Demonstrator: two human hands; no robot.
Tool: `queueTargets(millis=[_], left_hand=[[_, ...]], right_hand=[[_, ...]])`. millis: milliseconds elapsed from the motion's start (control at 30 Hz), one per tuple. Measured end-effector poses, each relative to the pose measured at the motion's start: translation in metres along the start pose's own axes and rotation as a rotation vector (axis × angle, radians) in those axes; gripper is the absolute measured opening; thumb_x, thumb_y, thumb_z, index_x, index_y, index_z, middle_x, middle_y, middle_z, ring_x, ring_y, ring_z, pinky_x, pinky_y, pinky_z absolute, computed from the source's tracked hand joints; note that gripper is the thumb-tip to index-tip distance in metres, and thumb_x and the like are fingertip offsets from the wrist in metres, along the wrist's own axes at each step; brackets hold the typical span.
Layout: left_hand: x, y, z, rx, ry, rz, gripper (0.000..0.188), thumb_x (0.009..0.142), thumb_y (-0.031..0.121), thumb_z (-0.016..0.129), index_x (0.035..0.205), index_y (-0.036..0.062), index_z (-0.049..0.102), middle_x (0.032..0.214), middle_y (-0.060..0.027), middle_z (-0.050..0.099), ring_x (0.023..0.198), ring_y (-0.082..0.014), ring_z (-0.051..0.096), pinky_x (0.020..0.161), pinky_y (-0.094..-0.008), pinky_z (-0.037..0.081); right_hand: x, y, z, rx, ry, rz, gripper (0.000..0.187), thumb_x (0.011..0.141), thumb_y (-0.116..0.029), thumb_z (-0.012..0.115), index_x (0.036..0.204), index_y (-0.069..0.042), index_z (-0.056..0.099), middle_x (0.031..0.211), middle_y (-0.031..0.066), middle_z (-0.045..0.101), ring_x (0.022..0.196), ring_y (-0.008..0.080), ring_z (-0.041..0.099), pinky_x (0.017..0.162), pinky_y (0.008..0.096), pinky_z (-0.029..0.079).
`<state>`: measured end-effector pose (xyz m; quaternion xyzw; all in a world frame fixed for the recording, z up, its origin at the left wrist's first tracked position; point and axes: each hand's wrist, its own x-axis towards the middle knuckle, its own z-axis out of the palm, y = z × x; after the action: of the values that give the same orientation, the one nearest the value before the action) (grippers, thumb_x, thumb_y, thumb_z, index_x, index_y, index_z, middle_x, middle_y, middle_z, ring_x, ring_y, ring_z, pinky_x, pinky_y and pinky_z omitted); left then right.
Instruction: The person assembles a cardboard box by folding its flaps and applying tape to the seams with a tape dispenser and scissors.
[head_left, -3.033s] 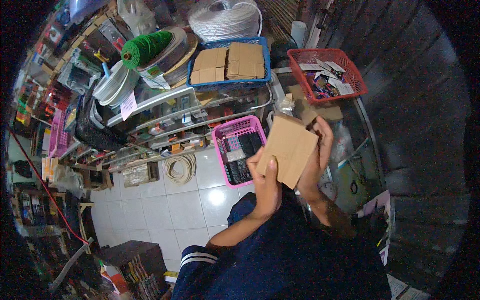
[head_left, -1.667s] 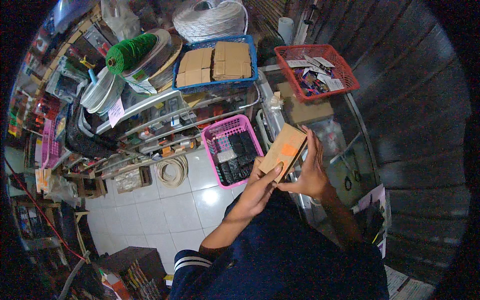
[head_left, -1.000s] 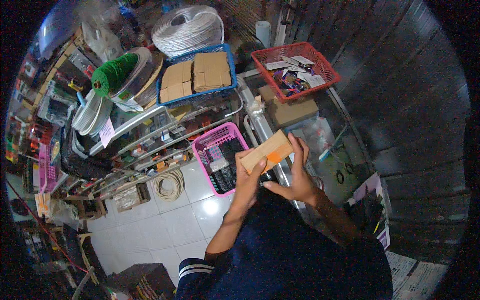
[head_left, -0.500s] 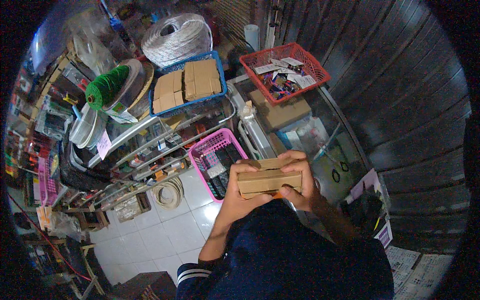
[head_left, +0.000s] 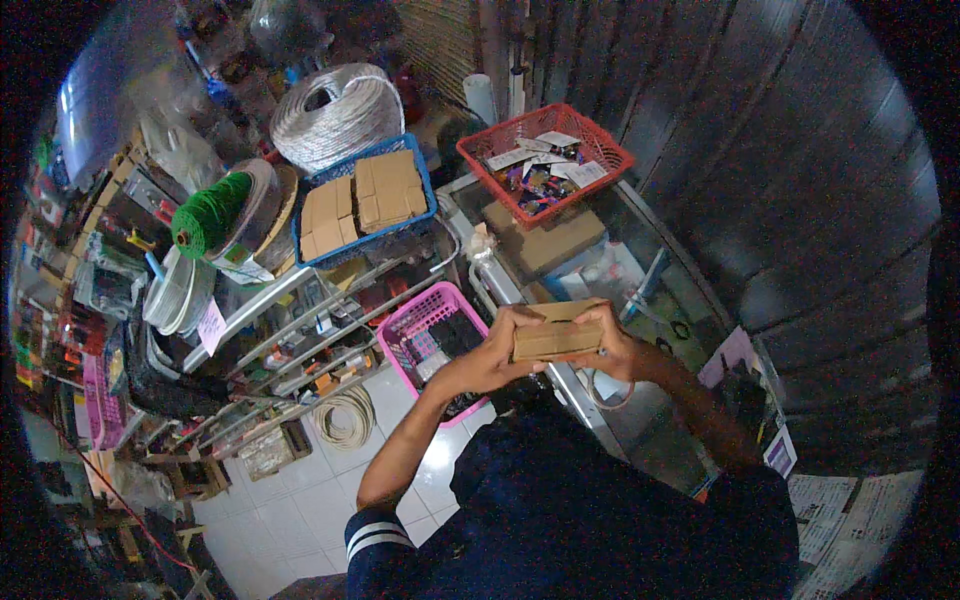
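Well, a small brown box (head_left: 556, 345) is up in the air, held in front of the person's chest, near the edge of the glass case (head_left: 645, 405). The left hand (head_left: 488, 362) is curled partway closed around the box's left end. The right hand (head_left: 622, 350) is bent the same way around the other end. Fingers press the top at both ends, and nothing else seems to be in either hand.

The box looks like thin card, so it is likely light and a bit stiff, but it could dent if squeezed hard in the middle. Dry card should not slip much. A dark gap shows near the top, so that part may be floppy and bend. I can't tell if anything is inside. The two short ends look like the best place to hold, with a soft pinch. The pink basket (head_left: 390, 362) is just beside the left hand, and the blue basket (head_left: 372, 240) sits farther off, with flat brown boxes (head_left: 390, 190) in it.
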<state>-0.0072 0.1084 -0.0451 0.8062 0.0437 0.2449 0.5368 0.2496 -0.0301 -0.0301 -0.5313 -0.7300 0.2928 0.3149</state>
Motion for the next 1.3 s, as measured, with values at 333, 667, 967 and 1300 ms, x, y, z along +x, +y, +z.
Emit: queueTargets(millis=[333,667,967,1300], left_hand=[[0.069,-0.062,-0.011,0.263,0.055,0.167,0.059,0.083,0.013,0.083,0.130,0.0049,0.049,0.128,-0.0210,0.045,0.122,-0.0397,0.048,0.105,-0.0437,0.042],[0.051,-0.055,-0.006,0.358,0.076,0.074,0.060,0.088,0.022,0.078,0.140,0.0052,0.053,0.140,-0.0238,0.046,0.132,-0.0417,0.046,0.113,-0.0462,0.038],[0.049,-0.050,-0.015,0.343,0.098,0.009,0.061,0.086,0.024,0.080,0.141,0.0101,0.057,0.135,-0.0233,0.050,0.126,-0.0427,0.052,0.108,-0.0444,0.042],[0.054,-0.047,-0.009,0.442,0.074,-0.015,0.066,0.082,0.026,0.083,0.142,0.0158,0.058,0.142,-0.0241,0.047,0.131,-0.0438,0.047,0.113,-0.0469,0.039]], right_hand=[[0.028,0.065,-0.014,-0.137,0.196,0.147,0.068,0.085,-0.022,0.082,0.131,-0.001,0.038,0.134,0.0216,0.036,0.134,0.0387,0.040,0.112,0.0488,0.035],[0.022,0.074,-0.001,-0.253,0.250,0.111,0.068,0.083,-0.024,0.082,0.134,-0.007,0.042,0.141,0.0226,0.039,0.139,0.0438,0.037,0.115,0.0527,0.029],[0.016,0.030,-0.037,-0.472,0.265,0.042,0.069,0.080,-0.037,0.084,0.131,-0.007,0.050,0.143,0.0234,0.040,0.136,0.0418,0.040,0.113,0.0478,0.034],[-0.067,-0.024,-0.067,-0.174,-0.084,0.627,0.048,0.091,-0.037,0.075,0.124,-0.008,0.056,0.097,0.0112,0.067,0.089,0.0250,0.067,0.079,0.0396,0.053]])
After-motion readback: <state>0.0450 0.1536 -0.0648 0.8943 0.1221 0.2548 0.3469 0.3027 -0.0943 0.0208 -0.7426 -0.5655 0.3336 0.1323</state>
